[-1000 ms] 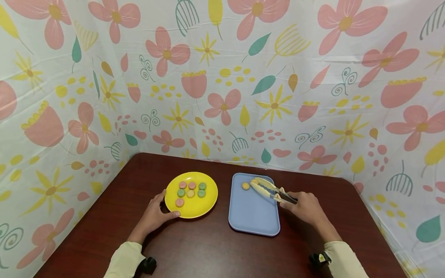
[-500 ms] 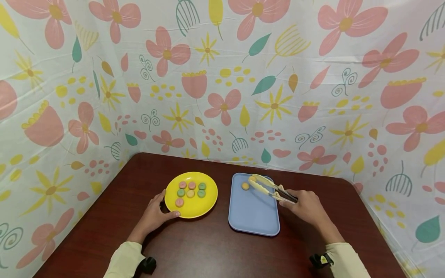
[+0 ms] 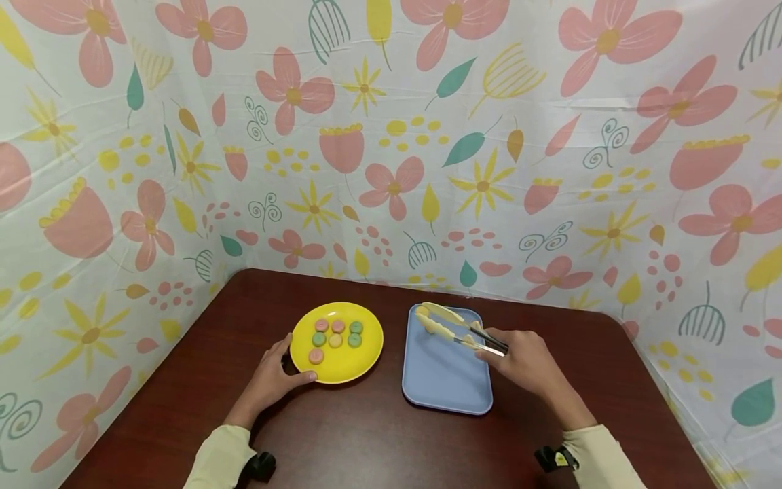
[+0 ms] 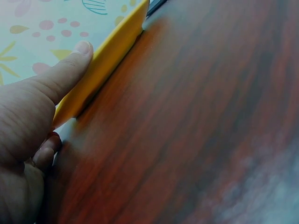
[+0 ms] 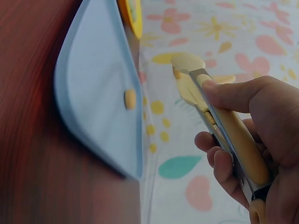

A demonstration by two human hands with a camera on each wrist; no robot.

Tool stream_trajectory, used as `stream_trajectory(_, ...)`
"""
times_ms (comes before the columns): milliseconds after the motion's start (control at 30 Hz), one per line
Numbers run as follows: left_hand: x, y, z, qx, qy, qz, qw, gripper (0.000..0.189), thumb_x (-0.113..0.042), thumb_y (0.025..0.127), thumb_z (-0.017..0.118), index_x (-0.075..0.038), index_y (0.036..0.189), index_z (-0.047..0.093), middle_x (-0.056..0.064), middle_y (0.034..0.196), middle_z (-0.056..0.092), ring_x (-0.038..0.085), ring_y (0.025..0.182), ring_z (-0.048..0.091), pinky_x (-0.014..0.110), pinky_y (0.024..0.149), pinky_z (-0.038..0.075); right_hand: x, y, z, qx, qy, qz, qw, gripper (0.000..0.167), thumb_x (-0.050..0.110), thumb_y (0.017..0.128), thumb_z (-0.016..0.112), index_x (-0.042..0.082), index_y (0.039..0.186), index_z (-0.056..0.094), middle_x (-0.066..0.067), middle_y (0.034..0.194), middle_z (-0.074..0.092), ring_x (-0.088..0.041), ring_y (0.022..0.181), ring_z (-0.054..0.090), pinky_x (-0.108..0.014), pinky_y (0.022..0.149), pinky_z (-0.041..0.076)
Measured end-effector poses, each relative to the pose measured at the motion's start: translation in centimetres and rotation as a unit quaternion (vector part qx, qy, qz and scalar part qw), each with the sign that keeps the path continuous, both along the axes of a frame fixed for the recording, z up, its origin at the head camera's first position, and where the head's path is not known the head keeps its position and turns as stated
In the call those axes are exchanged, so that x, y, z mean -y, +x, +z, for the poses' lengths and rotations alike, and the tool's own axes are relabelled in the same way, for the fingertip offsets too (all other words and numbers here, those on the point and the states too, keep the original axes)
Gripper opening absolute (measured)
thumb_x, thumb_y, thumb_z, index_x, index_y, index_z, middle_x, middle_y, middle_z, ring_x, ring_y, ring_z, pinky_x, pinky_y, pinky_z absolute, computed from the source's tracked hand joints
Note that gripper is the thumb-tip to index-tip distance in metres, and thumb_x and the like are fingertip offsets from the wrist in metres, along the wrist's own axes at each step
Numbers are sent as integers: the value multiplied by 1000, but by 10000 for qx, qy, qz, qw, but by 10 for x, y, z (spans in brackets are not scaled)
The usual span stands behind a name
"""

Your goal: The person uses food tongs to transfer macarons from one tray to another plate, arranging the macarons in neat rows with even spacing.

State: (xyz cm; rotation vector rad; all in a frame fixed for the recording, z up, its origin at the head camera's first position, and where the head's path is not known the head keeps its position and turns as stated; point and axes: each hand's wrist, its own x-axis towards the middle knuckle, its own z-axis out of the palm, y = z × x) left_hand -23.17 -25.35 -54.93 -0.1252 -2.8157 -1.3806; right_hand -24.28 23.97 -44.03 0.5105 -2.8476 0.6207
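Observation:
My right hand (image 3: 522, 360) grips a pair of tongs (image 5: 229, 135) with cream tips and steel arms. Between the tips is a small round yellow piece (image 5: 177, 73), macaron-like, held above the blue tray (image 3: 446, 380). Another yellow piece (image 5: 129, 99) lies on that tray; in the head view the tongs largely cover it. My left hand (image 3: 275, 373) holds the yellow plate (image 3: 360, 363) by its left edge, thumb on the rim, fingers at the side. Several pink, green and yellow round pieces (image 3: 336, 340) sit on the plate.
A dark reddish-brown table (image 3: 342, 435) carries both plate and tray, with a gap between them. Behind the table hangs a white cloth (image 3: 391, 190) printed with flowers and leaves.
The tongs have lifted a yellow piece and moved left and slightly up with the right hand, passing over the other yellow piece. The left hand and plate stay put.

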Motion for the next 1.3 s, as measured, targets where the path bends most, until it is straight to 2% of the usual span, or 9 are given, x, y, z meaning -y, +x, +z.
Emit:
stream_trajectory(167,1,0,0,-21,29,5,10000,120,-54,79,85,-3,164,16,23,164,26,46,150,20,67,114,29,18,3,6,-57,-97,289,9995,55,34,85,84,-2,124,72,-7,89,75,-10,63,48,-28,56,38)
stream_trajectory(367,3,0,-1,-32,16,50,10000,121,-55,78,85,-3,164,16,23,164,26,46,150,20,67,115,28,43,3,8,-120,-72,619,9980,52,34,84,85,3,125,74,7,70,63,-7,58,45,-24,52,39)
stream_trajectory(567,2,0,-2,-48,-3,2,10000,120,-55,79,84,-3,163,16,24,164,26,46,150,20,67,115,27,66,3,6,-144,-101,889,9959,53,38,84,84,7,125,75,12,73,66,-3,55,42,-23,53,38)
stream_trajectory(667,1,0,-2,-53,35,12,10000,120,-54,79,85,-3,164,16,23,164,26,45,149,23,66,115,29,75,3,2,-148,-155,1084,9939,53,38,85,84,7,126,74,10,66,63,-1,52,35,-23,51,35)
stream_trajectory(800,0,-1,-3,-50,27,-3,10000,120,-55,79,84,-4,164,16,22,164,26,44,149,23,65,115,29,88,3,-4,-270,-188,1288,9911,51,35,84,85,6,125,74,0,74,71,0,48,29,-22,49,33)
stream_trajectory(900,0,-2,-3,-33,9,-30,10000,120,-56,79,84,-4,164,16,22,164,26,44,149,23,65,115,30,96,3,-10,-372,-175,1407,9892,47,33,83,86,7,121,76,-4,89,77,1,50,37,-21,51,38)
stream_trajectory(1033,0,-2,-2,-34,-4,-26,10000,120,-55,79,84,-3,163,16,22,164,27,43,149,24,64,115,30,107,3,-17,-456,-106,1587,9862,43,33,84,85,6,118,78,-5,93,79,0,59,52,-23,59,46)
stream_trajectory(1167,0,-2,-2,-52,-26,-18,10000,121,-56,79,84,-3,163,17,23,164,27,43,148,25,64,115,30,118,2,-23,-550,-40,1672,9844,43,33,85,84,5,117,78,-5,94,79,-6,65,61,-27,62,51)
stream_trajectory(1300,1,-1,-1,-69,-22,-32,10000,121,-56,79,84,-3,163,17,23,164,27,44,149,24,65,115,30,126,0,-30,-388,21,1710,9845,42,34,86,84,6,117,78,-6,95,79,-7,69,63,-27,61,51)
